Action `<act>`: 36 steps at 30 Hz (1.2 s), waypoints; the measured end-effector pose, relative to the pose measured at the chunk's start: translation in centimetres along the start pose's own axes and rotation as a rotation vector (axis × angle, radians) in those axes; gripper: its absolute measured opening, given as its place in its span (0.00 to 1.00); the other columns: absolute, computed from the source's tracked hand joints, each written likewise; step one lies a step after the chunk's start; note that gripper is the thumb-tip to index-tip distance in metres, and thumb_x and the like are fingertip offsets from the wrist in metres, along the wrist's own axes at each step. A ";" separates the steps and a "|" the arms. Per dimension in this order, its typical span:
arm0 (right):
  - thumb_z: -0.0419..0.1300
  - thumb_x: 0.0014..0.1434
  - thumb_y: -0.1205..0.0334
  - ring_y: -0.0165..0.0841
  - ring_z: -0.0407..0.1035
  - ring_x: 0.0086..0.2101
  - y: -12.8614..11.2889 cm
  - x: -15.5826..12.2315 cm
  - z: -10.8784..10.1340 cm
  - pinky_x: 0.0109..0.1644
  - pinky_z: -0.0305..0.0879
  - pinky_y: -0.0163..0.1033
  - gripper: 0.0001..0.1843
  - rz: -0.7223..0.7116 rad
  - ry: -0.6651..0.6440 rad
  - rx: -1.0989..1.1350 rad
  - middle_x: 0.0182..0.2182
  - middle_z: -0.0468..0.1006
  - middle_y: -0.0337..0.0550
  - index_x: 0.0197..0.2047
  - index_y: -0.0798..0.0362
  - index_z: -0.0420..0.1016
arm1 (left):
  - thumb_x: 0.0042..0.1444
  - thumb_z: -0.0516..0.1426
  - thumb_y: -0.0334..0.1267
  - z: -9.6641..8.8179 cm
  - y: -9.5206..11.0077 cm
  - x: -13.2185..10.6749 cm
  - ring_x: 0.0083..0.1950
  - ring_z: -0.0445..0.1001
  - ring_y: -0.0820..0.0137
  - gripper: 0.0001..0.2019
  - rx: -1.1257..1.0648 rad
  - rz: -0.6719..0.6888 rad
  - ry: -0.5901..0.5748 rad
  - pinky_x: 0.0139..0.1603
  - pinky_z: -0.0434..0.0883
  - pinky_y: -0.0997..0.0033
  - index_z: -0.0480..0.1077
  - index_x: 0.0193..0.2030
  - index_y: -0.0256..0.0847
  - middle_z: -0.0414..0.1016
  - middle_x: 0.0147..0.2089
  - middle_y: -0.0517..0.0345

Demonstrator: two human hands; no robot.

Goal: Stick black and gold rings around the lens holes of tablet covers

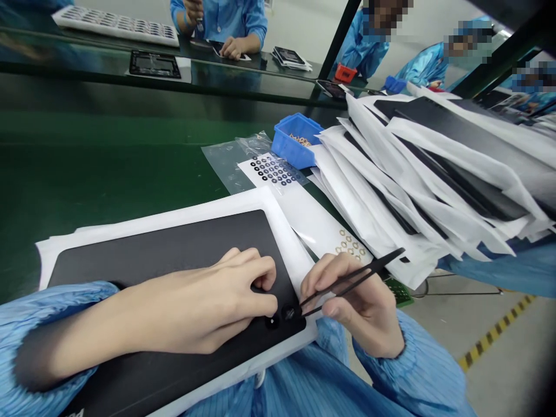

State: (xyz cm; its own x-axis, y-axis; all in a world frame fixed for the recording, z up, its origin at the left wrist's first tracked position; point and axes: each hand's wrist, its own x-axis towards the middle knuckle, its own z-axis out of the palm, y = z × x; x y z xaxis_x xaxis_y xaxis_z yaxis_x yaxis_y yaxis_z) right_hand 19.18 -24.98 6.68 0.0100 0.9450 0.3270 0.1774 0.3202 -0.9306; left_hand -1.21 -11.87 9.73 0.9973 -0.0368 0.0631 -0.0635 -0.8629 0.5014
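Observation:
My left hand point(208, 301) lies on a matte black panel point(160, 260), its fingers curled and its thumb tip close to a pair of round black rings point(280, 317) near the panel's edge. The panel sits on a white sheet point(269, 202). My right hand point(356, 301) pinches black tweezers point(373, 269), their tips at the right-hand ring. I cannot tell whether the tips hold anything.
Beyond the panel lie a sheet of small black rings point(273, 171), a sheet of gold rings point(350, 246), a plastic bag point(226, 165) and a blue bin of gold rings point(295, 139). A stack of white-wrapped black panels point(434, 174) fills the right. Co-workers point(217, 17) sit across the green bench.

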 end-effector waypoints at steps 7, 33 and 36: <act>0.61 0.60 0.64 0.34 0.71 0.29 0.5 -0.6 0.4 0.32 0.70 0.43 0.04 -0.044 0.017 -0.039 0.29 0.74 0.42 0.37 0.50 0.68 | 0.55 0.50 0.20 0.1 -0.1 -0.1 0.38 0.59 0.67 0.16 -0.002 -0.007 0.001 0.35 0.59 0.73 0.69 0.43 0.44 0.62 0.42 0.55; 0.57 0.57 0.59 0.34 0.69 0.28 4.3 19.7 -1.0 0.34 0.63 0.37 0.08 0.026 -0.068 -0.742 0.25 0.74 0.40 0.28 0.53 0.67 | 0.63 0.51 0.39 -0.4 -4.6 -0.1 0.48 0.63 0.56 0.12 0.343 -0.545 0.377 0.47 0.64 0.54 0.65 0.50 0.36 0.65 0.48 0.46; 0.55 0.57 0.61 0.32 0.66 0.25 3.6 16.7 -2.3 0.31 0.59 0.37 0.10 0.109 -0.114 -0.778 0.21 0.72 0.38 0.25 0.52 0.65 | 0.64 0.48 0.41 -0.9 -6.3 -0.4 0.46 0.66 0.57 0.12 0.258 -0.656 0.388 0.47 0.65 0.55 0.66 0.45 0.36 0.68 0.44 0.48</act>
State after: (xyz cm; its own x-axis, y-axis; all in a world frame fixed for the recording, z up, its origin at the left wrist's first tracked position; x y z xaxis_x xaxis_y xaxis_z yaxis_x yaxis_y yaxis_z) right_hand 22.20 -8.22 9.14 -0.0259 0.9828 0.1827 0.8187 0.1257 -0.5603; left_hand -1.22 -6.00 7.34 0.7419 0.6548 0.1442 0.5883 -0.7389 0.3284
